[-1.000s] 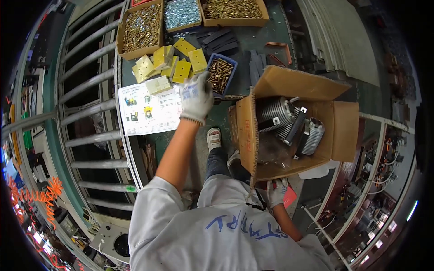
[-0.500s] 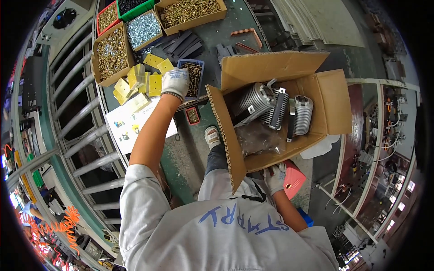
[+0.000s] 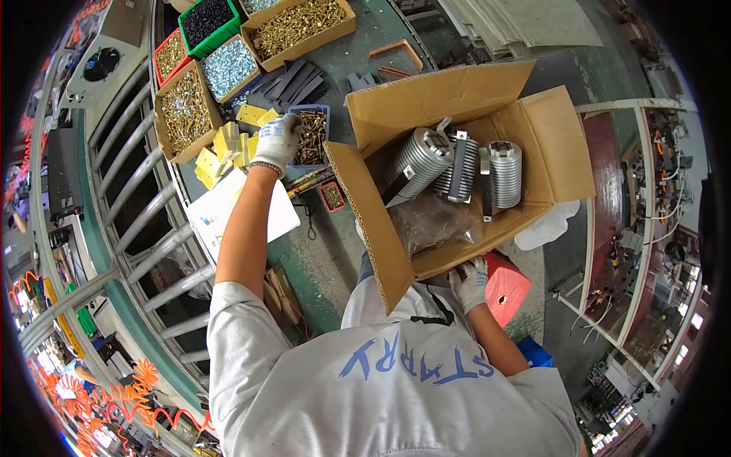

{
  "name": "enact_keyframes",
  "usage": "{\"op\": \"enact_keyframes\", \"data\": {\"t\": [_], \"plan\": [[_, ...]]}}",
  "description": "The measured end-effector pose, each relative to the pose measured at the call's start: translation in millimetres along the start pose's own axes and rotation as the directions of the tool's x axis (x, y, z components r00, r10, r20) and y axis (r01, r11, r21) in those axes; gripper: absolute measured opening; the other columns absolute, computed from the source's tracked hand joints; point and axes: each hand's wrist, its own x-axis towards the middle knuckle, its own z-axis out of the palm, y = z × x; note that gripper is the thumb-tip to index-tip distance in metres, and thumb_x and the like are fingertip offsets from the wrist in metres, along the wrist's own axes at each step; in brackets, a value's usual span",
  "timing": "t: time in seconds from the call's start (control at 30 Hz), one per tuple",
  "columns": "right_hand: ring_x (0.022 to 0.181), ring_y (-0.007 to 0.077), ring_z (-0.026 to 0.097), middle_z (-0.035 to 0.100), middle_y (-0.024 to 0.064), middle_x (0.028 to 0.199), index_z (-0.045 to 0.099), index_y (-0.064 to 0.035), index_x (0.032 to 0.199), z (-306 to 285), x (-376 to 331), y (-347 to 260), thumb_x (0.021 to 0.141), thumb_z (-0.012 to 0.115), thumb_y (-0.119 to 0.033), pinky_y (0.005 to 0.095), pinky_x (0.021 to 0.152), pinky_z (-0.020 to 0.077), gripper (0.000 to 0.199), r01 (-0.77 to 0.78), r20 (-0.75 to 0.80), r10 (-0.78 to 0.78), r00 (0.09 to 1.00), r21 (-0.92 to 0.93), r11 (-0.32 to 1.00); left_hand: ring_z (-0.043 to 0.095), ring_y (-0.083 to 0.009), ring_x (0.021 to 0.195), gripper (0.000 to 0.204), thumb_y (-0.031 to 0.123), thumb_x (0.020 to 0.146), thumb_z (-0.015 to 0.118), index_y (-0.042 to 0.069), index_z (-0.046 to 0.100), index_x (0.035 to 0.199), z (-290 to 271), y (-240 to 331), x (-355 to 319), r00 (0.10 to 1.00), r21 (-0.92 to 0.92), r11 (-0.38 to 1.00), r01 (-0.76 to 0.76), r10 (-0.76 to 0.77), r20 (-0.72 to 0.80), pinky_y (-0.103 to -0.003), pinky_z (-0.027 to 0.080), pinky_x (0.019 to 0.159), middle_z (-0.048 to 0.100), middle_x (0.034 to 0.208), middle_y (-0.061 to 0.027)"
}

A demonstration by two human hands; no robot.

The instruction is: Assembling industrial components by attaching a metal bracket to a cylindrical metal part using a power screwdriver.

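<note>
At bin (image 3: pixel 327 129), L hand (image 3: pixel 276 143); by ctn (image 3: pixel 442 99) (3 coils (image 3: pixel 505 175)), R hand (image 3: pixel 470 284); fingers' hold unclear.

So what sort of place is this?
Probably a factory assembly workshop. Signs: heaps of small screws sorted into open boxes on a bench, a roller conveyor alongside, and a cardboard box of ribbed metal cylinders.
</note>
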Motion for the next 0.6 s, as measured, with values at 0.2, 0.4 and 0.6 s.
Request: {"op": "enact_keyframes", "data": {"t": [0.2,0.4,0.6], "plan": [[0.104,0.0391,0.049,0.056,0.0173,0.107,0.067,-0.0062,0.086,0.2,-1.8,2.7,0.066,0.075,-0.019,0.0497,0.09,0.0405,0.025,-0.021,-0.004,0.021,1.0,0.004,1.0,0.068,-0.0211,0.082,0.019,0.015,0.082,0.067,0.005,0.069,0.098,13.7,-4.9,-3.5,0.911,-0.627,0.729,0.274,-0.406,-0.073,-0.033,0.052,0.075,0.072,0.09,-0.01],[0.106,0.0385,0.049,0.056,0.0165,0.109,0.067,-0.0057,0.086,7.8,-4.7,9.8,0.067,0.076,-0.02,0.0495,0.093,0.0391,0.026,-0.021,-0.005,0.021,1.0,0.008,1.0,0.064,-0.0145,0.076,0.02,-0.004,0.087,0.062,0.0,0.061,0.106,20.5,12.8,-22.9,0.808,-0.984,-0.024,0.177,-0.567,0.159,-0.025,0.056,0.069,0.065,0.093,-0.0069],[0.109,0.0372,0.049,0.056,0.0156,0.11,0.067,-0.0059,0.086,7.8,-5.6,11.6,0.068,0.076,-0.021,0.0495,0.096,0.0382,0.026,-0.054,0.016,0.054,0.998,0.032,0.998,0.063,-0.0163,0.073,0.017,0.004,0.093,0.059,0.004,0.056,0.11,15.5,32.7,-44.2,0.771,-0.947,-0.319,0.024,-0.597,0.221,-0.028,0.055,0.063,0.064,0.092,-0.0069]]}}
